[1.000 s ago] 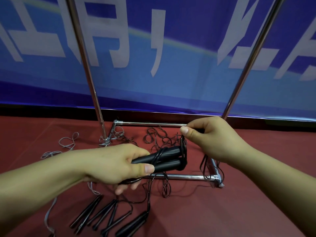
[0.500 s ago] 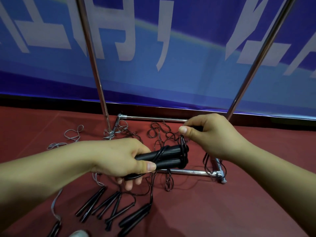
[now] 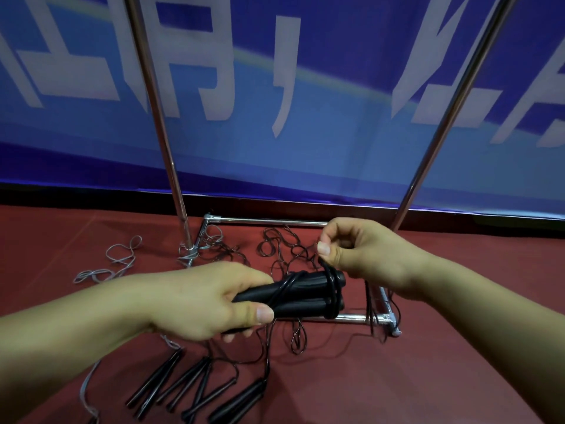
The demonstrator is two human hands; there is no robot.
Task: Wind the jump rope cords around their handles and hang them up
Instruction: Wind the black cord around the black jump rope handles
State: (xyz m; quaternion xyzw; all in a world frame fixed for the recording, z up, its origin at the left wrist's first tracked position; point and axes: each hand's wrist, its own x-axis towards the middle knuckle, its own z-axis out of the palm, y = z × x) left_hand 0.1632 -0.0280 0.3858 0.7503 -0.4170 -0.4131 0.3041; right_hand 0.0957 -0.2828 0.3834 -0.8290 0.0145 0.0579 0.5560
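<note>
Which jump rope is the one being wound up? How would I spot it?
Find the shiny metal rack on the red floor. In front of it, the left hand grips two black handles. Unlike the handles lying on the floor, these have cord looped round them.

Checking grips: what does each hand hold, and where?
Left hand grips both handles at their near ends; right hand pinches the cord above them.

Two black handles [image 3: 301, 293] lie side by side, level, black cord [image 3: 331, 293] looped several times round their right ends.
</note>
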